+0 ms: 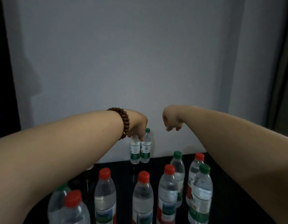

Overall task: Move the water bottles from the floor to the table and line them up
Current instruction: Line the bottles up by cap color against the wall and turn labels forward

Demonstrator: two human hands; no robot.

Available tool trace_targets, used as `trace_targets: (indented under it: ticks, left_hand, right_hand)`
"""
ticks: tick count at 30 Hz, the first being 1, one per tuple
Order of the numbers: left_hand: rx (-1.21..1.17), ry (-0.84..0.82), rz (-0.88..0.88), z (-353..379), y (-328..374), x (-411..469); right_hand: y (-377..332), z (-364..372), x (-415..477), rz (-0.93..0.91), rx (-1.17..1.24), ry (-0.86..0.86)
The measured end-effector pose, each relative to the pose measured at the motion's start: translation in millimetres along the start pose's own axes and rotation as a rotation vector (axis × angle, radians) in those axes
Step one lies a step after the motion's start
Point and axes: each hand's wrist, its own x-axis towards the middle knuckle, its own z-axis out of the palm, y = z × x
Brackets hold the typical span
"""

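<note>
White wall point(140, 62) behind; below it a dark surface point(122, 175), floor or table unclear. On its near part, capped bottles point(142, 196), upright, full of clear water, red or green tops. At the wall, far left bottle point(134, 152) and far right bottle point(145, 149), green-labelled, upright, touching. Gripping far left bottle's top, left hand point(137, 125); alongside, right hand point(171, 118) loosely curled, holding nothing. Bead bracelet point(123, 120) on left wrist.

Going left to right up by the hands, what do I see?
Bracelet → left hand → far green-capped bottle → right hand.
</note>
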Motion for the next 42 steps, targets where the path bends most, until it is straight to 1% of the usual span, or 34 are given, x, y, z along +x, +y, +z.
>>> trace_targets:
  ticks: [4,9,19,21,26,31,35,39,42]
  left_hand:
    - [-0.042,0.034,0.037,2.1,11.0,-37.9]
    - [-0.021,0.048,0.061,16.5,21.5,-79.5]
    - [0.058,0.079,0.105,38.6,47.8,-120.6]
    - [0.101,0.077,0.117,42.5,55.1,-122.7]
    - [0.326,0.129,0.127,58.0,63.1,-123.7]
    - [0.369,0.047,0.068,81.4,62.2,-118.7]
    - [0.313,0.041,0.102,103.1,55.5,-104.6]
    - [0.236,-0.07,0.079,124.2,56.3,-87.7]
    - [0.186,-0.099,0.07,127.8,55.4,-74.5]
  right_hand:
    - [-1.7,1.1,-46.4,0.01,0.023,-0.004]
    - [-12.7,11.5,-90.8,-0.015,0.027,-0.024]
    - [-8.3,31.7,-133.9,-0.022,0.047,-0.049]
    - [-4.8,37.3,-137.5,-0.012,0.063,-0.059]
    - [-8.6,52.5,-142.9,-0.031,0.075,-0.082]
    - [-21.5,82.0,-137.3,-0.077,0.148,-0.112]
    - [-31.3,106.6,-130.7,-0.115,0.168,-0.111]
    - [-37.8,130.8,-124.6,-0.137,0.273,-0.149]
    - [-42.2,144.7,-118.8,-0.13,0.306,-0.117]
